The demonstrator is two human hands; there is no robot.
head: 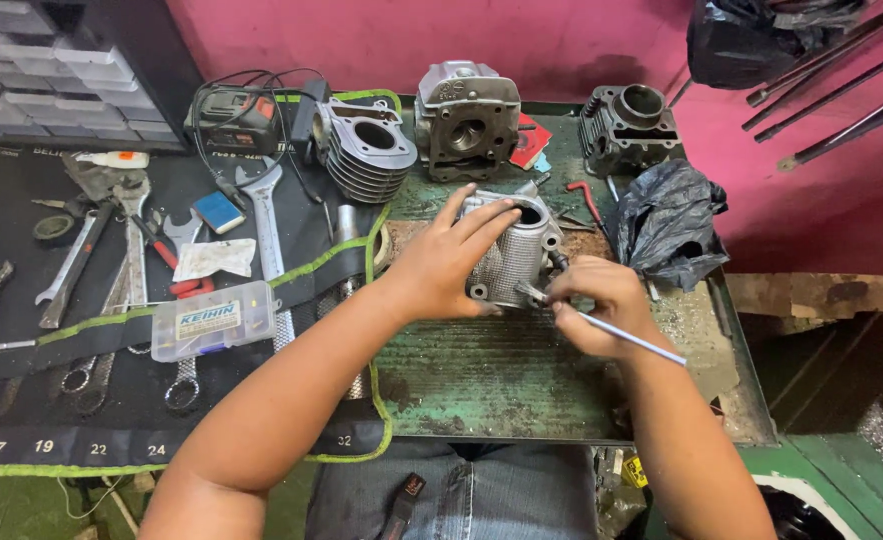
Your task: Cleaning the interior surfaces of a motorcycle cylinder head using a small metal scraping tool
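Observation:
A silver finned engine cylinder head (516, 250) lies on the worn green metal bench (501, 380). My left hand (441, 262) rests flat on its left side, fingers spread, steadying it. My right hand (601, 300) is closed around a thin silver rod-like tool (633, 340) whose tip meets the lower right side of the cylinder head. The tool's handle end sticks out to the right past my wrist.
Three more engine cylinder parts (366, 145) (466, 120) (629, 125) stand at the back. A black plastic bag (666, 220) lies at right. A black tool roll (111, 330) with wrenches, a clear parts box (211, 320) and red pliers lies at left. Metal rods (841, 90) lean at right.

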